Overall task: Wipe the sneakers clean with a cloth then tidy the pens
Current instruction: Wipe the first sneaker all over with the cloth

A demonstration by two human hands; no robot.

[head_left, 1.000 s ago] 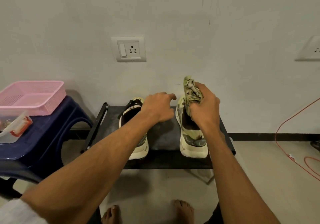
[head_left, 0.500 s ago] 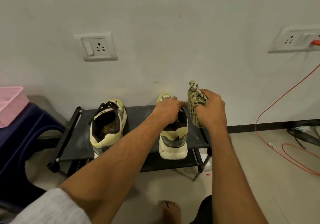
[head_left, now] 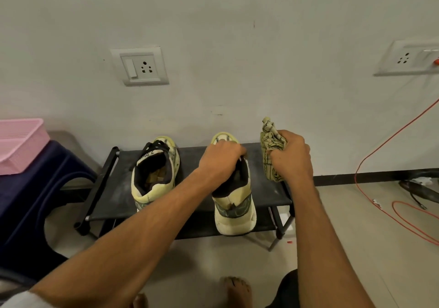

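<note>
The sneaker [head_left: 235,210] stood on the black rack [head_left: 114,188], its collar gripped by the curled left hand [head_left: 221,162]. Just beside it, the right hand [head_left: 294,158] clenched the bunched cloth [head_left: 269,139]. Wiping apparently not yet begun; next, cloth needed pressing onto the steadied upper.

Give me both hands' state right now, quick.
The left hand has its fingers curled over the opening of the right-side sneaker, gripping it.
The right hand grips the bunched cloth.
</note>
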